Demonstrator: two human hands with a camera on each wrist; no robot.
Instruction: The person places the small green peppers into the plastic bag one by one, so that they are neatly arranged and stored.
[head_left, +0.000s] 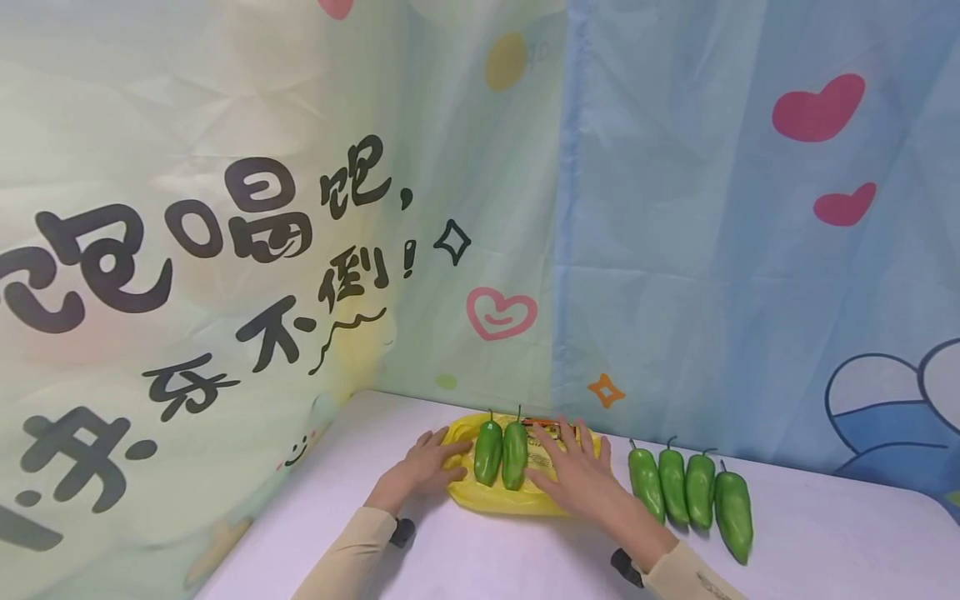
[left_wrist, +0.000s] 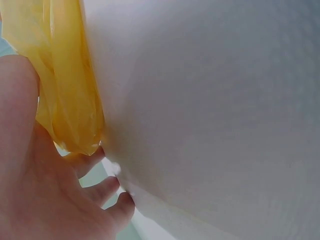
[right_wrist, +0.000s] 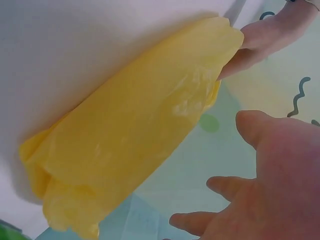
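Observation:
A yellow plastic bag (head_left: 502, 502) with dark print lies flat on the table. Two green peppers, a left one (head_left: 488, 452) and a right one (head_left: 514, 455), lie side by side on it, stems pointing away. My left hand (head_left: 423, 467) is at the bag's left edge, fingers apart; in the left wrist view its thumb and fingertips (left_wrist: 90, 162) are right at the yellow plastic. Over the bag's right part, my right hand (head_left: 581, 479) spreads its fingers, hiding some of the print. The right wrist view has the bag's puffed near side (right_wrist: 135, 115) beyond that hand's fingers.
Several more green peppers (head_left: 701, 490) lie in a row on the white table (head_left: 825, 533), right of the bag and close to my right forearm. A printed fabric backdrop (head_left: 675, 250) stands along the table's back and left sides.

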